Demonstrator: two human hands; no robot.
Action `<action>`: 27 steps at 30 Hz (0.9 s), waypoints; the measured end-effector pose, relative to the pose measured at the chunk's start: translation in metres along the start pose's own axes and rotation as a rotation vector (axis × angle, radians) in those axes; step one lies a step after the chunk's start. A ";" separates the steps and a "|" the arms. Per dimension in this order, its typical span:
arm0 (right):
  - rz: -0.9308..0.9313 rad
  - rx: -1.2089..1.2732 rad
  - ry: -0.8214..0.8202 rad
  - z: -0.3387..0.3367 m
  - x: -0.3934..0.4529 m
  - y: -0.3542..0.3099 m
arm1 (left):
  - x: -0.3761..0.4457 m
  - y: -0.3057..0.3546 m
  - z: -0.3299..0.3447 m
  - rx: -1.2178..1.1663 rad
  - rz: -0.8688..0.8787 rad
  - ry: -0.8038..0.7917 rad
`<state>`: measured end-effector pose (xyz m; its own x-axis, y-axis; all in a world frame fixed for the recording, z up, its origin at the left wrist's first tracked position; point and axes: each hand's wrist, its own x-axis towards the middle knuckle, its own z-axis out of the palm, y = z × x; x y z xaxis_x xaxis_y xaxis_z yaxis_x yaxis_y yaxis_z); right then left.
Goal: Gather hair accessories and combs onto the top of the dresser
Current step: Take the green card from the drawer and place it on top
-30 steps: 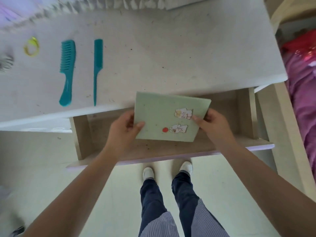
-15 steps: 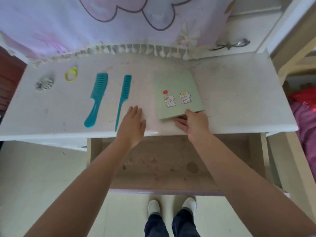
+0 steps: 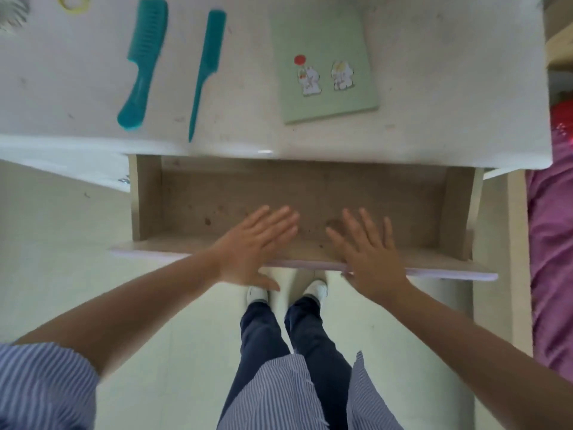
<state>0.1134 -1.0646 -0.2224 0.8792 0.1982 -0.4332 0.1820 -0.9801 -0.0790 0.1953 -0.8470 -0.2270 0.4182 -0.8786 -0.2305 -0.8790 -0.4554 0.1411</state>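
Note:
On the white dresser top (image 3: 434, 88) lie a wide teal comb (image 3: 144, 62), a thin teal tail comb (image 3: 206, 68), a yellow hair tie (image 3: 74, 1) and a grey scrunchie (image 3: 12, 17) at the upper left edge. A green notebook (image 3: 325, 63) with cartoon stickers lies to the right of the combs. Below the top, the wooden drawer (image 3: 455, 209) stands pulled out, nothing visible inside. My left hand (image 3: 254, 246) and my right hand (image 3: 369, 252) hover flat with fingers spread over the drawer's front edge, holding nothing.
A pink bedspread (image 3: 552, 243) runs along the right side. My legs and white shoes (image 3: 288, 290) stand on the pale floor just in front of the drawer.
The notebook went from my two hands over the drawer onto the dresser top. Both hands let go and pulled back to the drawer's front edge. The view tilted down.

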 end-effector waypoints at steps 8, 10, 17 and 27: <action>0.034 -0.026 0.176 -0.004 0.000 0.005 | -0.015 -0.012 -0.012 -0.038 -0.122 -0.161; 0.040 -0.017 0.241 -0.006 -0.001 0.005 | -0.017 -0.014 -0.017 0.046 -0.080 -0.040; 0.135 0.033 0.342 -0.040 0.012 0.021 | 0.002 -0.037 -0.062 0.114 -0.193 0.124; 0.210 0.026 0.329 -0.068 0.059 0.051 | 0.037 -0.075 -0.062 0.036 -0.377 -0.014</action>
<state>0.2049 -1.1027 -0.1906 0.9912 -0.0181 -0.1312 -0.0241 -0.9987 -0.0439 0.2913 -0.8540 -0.1860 0.7110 -0.6480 -0.2730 -0.6714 -0.7410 0.0101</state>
